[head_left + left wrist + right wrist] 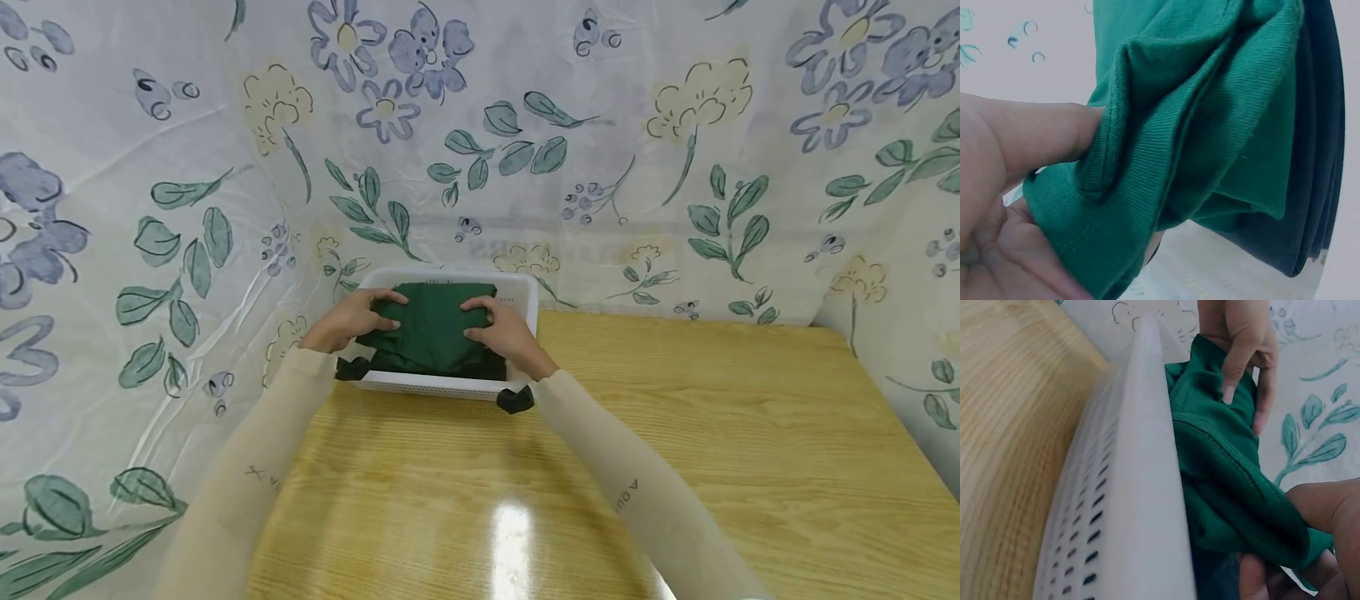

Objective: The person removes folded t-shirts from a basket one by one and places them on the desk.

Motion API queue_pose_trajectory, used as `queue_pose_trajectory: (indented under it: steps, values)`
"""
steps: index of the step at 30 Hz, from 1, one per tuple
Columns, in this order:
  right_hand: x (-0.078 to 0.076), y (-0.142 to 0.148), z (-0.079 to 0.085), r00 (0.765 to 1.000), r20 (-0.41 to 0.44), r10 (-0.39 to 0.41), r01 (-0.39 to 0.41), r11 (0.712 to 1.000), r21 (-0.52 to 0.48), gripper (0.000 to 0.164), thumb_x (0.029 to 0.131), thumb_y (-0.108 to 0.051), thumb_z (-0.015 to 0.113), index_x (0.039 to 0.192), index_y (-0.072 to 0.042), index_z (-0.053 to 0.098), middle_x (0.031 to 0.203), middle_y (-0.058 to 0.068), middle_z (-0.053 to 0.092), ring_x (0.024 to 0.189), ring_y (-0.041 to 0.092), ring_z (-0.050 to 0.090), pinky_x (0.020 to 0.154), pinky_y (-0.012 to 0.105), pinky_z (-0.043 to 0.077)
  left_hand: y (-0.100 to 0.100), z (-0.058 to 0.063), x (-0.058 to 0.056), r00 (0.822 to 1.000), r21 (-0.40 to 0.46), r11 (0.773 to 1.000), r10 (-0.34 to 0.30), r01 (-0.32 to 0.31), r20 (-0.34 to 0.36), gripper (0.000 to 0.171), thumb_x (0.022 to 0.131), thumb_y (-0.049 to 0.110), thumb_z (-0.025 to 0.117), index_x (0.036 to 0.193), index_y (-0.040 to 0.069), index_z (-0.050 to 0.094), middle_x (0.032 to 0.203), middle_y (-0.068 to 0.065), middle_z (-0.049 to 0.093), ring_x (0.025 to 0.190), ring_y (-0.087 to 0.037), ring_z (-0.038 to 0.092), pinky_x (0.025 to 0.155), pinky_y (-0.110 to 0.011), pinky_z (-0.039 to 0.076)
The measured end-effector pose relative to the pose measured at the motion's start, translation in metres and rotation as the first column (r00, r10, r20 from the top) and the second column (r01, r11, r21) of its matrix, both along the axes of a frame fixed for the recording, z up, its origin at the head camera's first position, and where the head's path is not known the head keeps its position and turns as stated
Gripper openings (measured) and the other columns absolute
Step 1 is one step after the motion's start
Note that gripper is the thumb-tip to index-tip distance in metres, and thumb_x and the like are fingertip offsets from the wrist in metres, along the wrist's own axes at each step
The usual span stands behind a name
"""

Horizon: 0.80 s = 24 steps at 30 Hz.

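A folded green garment [438,321], its ribbed hem showing in the left wrist view, lies in a white plastic basket [431,385]. My left hand [352,320] grips its left edge between thumb and fingers. On the opposite side my right hand [504,329] pinches the right edge, with the thumb on top and fingers beneath in the right wrist view. Under the green cloth, dark folded fabric [1319,137] is stacked in the basket. Most of that dark fabric is hidden by the green garment.
The basket stands on a wooden table [660,433], close to the floral sheet [480,200] that hangs behind and at the sides. A black strap [516,401] shows at my right wrist, another black strap [352,368] at my left.
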State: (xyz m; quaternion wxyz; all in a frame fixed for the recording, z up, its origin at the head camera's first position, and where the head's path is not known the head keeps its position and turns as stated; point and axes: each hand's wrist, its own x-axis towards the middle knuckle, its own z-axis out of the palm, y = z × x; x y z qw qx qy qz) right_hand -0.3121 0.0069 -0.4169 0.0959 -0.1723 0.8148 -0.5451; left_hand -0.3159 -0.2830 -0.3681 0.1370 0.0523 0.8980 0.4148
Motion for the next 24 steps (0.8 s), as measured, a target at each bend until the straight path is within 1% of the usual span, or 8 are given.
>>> queue_pose_trajectory:
  steps: [1, 5, 8, 9, 12, 17, 19, 24]
  values:
    - [0.0, 0.001, 0.001, 1.0, -0.007, -0.001, 0.001, 1.0, 0.004, 0.041, 0.098, -0.014, 0.073, 0.136, -0.024, 0.063, 0.153, 0.01, 0.045, 0.132, 0.028, 0.049, 0.095, 0.044, 0.05, 0.001, 0.001, 0.001, 1.0, 0.004, 1.0, -0.003, 0.003, -0.003, 0.046, 0.1, 0.005, 0.066, 0.145, 0.008, 0.055, 0.168, -0.019, 0.015, 0.154, -0.041, 0.01, 0.118, -0.062, 0.022]
    - [0.002, 0.008, 0.004, 1.0, -0.03, 0.0, 0.0, 1.0, 0.006, 0.04, 0.098, -0.015, 0.073, 0.136, -0.025, 0.064, 0.155, 0.011, 0.045, 0.139, 0.031, 0.047, 0.099, 0.048, 0.05, 0.005, 0.004, 0.006, 1.0, 0.009, 1.0, -0.009, 0.009, -0.026, 0.047, 0.101, 0.008, 0.067, 0.146, 0.009, 0.055, 0.169, -0.018, 0.014, 0.155, -0.041, 0.008, 0.118, -0.063, 0.022]
    - [0.002, 0.013, 0.006, 0.999, -0.036, -0.001, 0.001, 1.0, 0.006, 0.039, 0.098, -0.016, 0.073, 0.135, -0.027, 0.064, 0.155, 0.011, 0.046, 0.14, 0.031, 0.046, 0.094, 0.047, 0.052, 0.009, 0.007, 0.009, 0.999, 0.017, 1.0, -0.015, 0.016, -0.041, 0.048, 0.101, 0.01, 0.067, 0.147, 0.009, 0.054, 0.17, -0.018, 0.012, 0.155, -0.041, 0.007, 0.118, -0.063, 0.022]
    - [0.002, 0.015, 0.007, 0.999, -0.033, 0.0, 0.0, 1.0, -0.001, 0.039, 0.099, -0.016, 0.072, 0.134, -0.028, 0.064, 0.156, 0.012, 0.046, 0.14, 0.032, 0.047, 0.09, 0.049, 0.053, 0.011, 0.009, 0.009, 0.999, 0.02, 1.0, -0.021, 0.022, -0.047, 0.048, 0.101, 0.01, 0.067, 0.147, 0.008, 0.053, 0.17, -0.018, 0.012, 0.155, -0.041, 0.007, 0.118, -0.063, 0.021]
    - [0.002, 0.021, 0.011, 1.0, -0.029, -0.005, 0.005, 1.0, -0.006, 0.037, 0.099, -0.017, 0.072, 0.134, -0.029, 0.064, 0.157, 0.012, 0.044, 0.141, 0.032, 0.046, 0.085, 0.049, 0.053, 0.014, 0.012, 0.01, 0.997, 0.025, 0.999, -0.03, 0.031, -0.069, 0.048, 0.101, 0.011, 0.067, 0.148, 0.009, 0.054, 0.169, -0.018, 0.015, 0.155, -0.04, 0.008, 0.119, -0.063, 0.02]
    - [0.003, 0.029, 0.016, 0.999, -0.044, -0.019, 0.019, 1.0, 0.003, 0.035, 0.1, -0.022, 0.072, 0.133, -0.03, 0.064, 0.161, 0.006, 0.039, 0.143, 0.032, 0.044, 0.097, 0.048, 0.052, 0.02, 0.016, 0.012, 0.995, 0.014, 0.999, -0.029, 0.03, -0.091, 0.05, 0.101, 0.014, 0.069, 0.148, 0.011, 0.055, 0.168, -0.016, 0.021, 0.154, -0.04, 0.016, 0.118, -0.061, 0.025]
    - [0.004, 0.032, 0.017, 0.998, -0.052, -0.027, 0.027, 1.0, 0.009, 0.034, 0.099, -0.024, 0.072, 0.132, -0.03, 0.065, 0.161, 0.005, 0.039, 0.143, 0.033, 0.044, 0.099, 0.049, 0.051, 0.023, 0.017, 0.014, 0.995, 0.011, 0.999, -0.031, 0.032, -0.096, 0.051, 0.1, 0.015, 0.07, 0.149, 0.012, 0.055, 0.167, -0.016, 0.023, 0.153, -0.04, 0.019, 0.117, -0.061, 0.027]
    - [0.004, 0.042, 0.021, 0.996, -0.071, -0.046, 0.047, 0.999, 0.019, 0.034, 0.099, -0.025, 0.073, 0.132, -0.029, 0.065, 0.159, 0.004, 0.041, 0.141, 0.032, 0.046, 0.098, 0.048, 0.052, 0.031, 0.021, 0.014, 0.993, 0.032, 0.999, -0.035, 0.039, -0.114, 0.051, 0.1, 0.015, 0.07, 0.149, 0.012, 0.055, 0.166, -0.015, 0.026, 0.152, -0.038, 0.023, 0.117, -0.058, 0.03]
